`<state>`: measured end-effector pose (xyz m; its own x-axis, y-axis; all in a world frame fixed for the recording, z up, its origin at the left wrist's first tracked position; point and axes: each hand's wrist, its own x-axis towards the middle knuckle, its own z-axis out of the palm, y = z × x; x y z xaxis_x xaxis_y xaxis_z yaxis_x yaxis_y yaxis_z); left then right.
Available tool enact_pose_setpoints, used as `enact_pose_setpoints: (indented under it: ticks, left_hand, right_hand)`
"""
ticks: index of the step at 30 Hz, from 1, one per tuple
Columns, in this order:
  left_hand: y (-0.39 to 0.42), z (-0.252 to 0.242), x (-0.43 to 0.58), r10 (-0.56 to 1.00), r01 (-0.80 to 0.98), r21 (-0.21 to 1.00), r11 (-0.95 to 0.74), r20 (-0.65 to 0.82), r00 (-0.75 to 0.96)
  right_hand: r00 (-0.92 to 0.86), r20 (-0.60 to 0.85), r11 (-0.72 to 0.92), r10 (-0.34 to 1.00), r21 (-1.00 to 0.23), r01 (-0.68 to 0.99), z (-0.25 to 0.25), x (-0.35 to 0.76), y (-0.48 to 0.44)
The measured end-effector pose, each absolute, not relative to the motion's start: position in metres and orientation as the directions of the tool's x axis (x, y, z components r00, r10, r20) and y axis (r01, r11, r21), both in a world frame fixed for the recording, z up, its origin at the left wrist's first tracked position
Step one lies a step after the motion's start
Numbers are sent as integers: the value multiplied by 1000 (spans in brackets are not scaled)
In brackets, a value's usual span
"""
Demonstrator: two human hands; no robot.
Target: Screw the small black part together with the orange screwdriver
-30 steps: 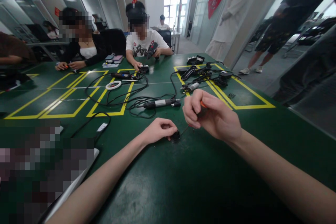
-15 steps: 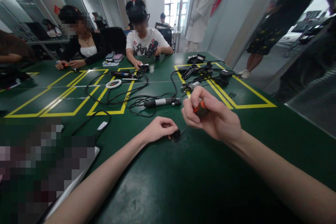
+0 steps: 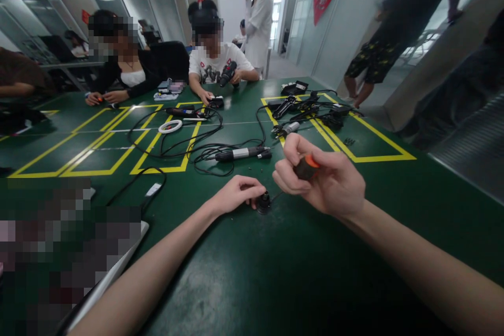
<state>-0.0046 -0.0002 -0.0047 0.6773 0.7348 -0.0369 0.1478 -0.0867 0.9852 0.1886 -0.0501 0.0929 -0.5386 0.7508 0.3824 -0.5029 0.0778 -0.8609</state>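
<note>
My left hand (image 3: 238,194) is closed, thumb and fingers pinching a small black round part (image 3: 264,205) that rests on the green table (image 3: 244,273). The part has a wide disc-like base and a narrower top. Just to the right and a little higher, my right hand (image 3: 328,181) is wrapped round the orange and dark handle of a screwdriver (image 3: 306,167). A thin shaft slants down-left from beneath that hand toward the black part; whether its tip touches the part I cannot tell.
Beyond my hands lies a grey and black electric screwdriver (image 3: 240,154) with its cable. A white ring (image 3: 170,126), tangled black cables (image 3: 315,110) and yellow tape outlines spread across the table. Opposite, a person (image 3: 214,63) holds a power drill (image 3: 228,73). A blurred, white-edged item (image 3: 114,268) lies at left.
My right hand and the screwdriver handle have shifted slightly down and right, the handle turning a little. My left hand stays at the black part. A standing person in the background has moved left.
</note>
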Motion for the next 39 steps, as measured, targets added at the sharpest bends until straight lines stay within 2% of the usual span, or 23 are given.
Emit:
enact_pose_setpoints:
  ticks: [6, 11, 17, 25, 31, 39]
  left_hand:
    - [0, -7, -4, 743, 148, 984, -100, -25, 669]
    - [-2, -6, -1, 767, 165, 985, -51, -67, 638]
    - [-2, -6, 0, 769, 144, 990, 4, -95, 632]
    - [-2, -11, 0, 779, 154, 988, -5, -93, 620]
    - [-2, -12, 1, 785, 161, 987, -6, -95, 612]
    - [-1, -17, 0, 773, 156, 987, -33, -74, 630]
  right_hand:
    - [-503, 407, 147, 763, -866, -478, 95, 186, -49]
    - [-519, 343, 85, 783, -886, -457, 94, 185, -48]
    - [-479, 362, 68, 800, -848, -526, 92, 185, -48]
    - [-489, 330, 71, 808, -877, -475, 92, 182, -46]
    - [-468, 360, 71, 807, -846, -528, 87, 183, -50]
    - [-411, 331, 77, 849, -848, -524, 88, 175, -49]
